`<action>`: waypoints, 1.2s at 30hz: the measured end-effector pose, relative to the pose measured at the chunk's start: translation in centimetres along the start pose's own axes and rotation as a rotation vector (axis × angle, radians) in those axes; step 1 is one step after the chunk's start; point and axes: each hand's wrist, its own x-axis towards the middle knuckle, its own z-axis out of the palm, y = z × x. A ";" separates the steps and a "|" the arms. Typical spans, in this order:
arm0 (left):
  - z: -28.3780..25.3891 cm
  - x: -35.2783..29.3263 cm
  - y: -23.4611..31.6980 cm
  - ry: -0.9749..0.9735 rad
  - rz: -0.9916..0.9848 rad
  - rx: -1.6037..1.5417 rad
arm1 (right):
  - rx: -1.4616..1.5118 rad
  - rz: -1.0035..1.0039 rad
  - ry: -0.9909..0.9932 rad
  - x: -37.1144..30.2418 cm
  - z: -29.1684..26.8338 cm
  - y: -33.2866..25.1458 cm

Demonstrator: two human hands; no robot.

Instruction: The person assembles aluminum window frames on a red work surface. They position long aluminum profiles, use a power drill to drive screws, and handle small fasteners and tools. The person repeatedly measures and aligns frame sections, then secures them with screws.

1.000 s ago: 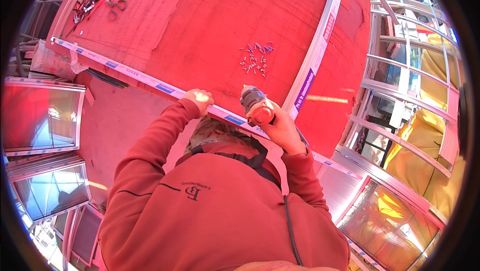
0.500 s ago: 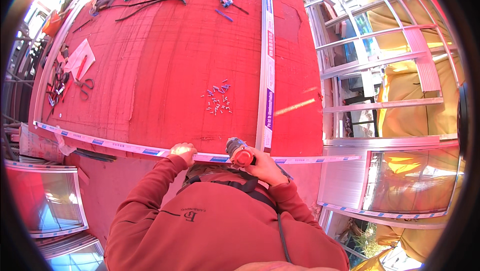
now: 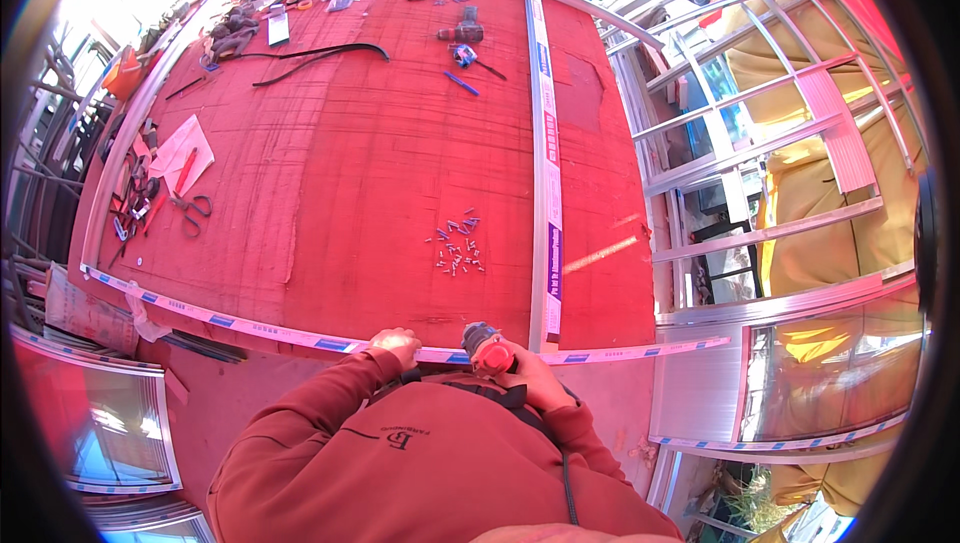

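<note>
**Drill Pressed to Aluminium Rail at Red Workbench**

Swung round since the earlier frames, the view was centred on the red workbench [image 3: 330, 193], with the long rail [image 3: 250, 326] now crossing low in the frame. A power drill [image 3: 487, 347] was gripped firmly in the right hand [image 3: 520, 368] at lower centre, its nose set against the rail. The left hand [image 3: 395, 345] was laid on the rail just beside it, fingers curled over it. A scatter of screws [image 3: 457, 248] was seen above, near an upright rail [image 3: 545, 163]. Scissors [image 3: 190, 208] were left at the frame's left.
</note>
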 end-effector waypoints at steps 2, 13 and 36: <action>0.1 0.2 -0.1 -0.018 0.002 -0.003 | -0.040 -0.001 0.011 0.2 0.3 0.2; -0.3 -0.4 0.3 0.262 0.219 -0.042 | -0.033 -0.068 -0.102 2.4 1.3 -1.9; -10.0 3.4 0.5 0.640 -0.085 -0.611 | -0.061 -0.241 0.025 8.9 0.4 -3.7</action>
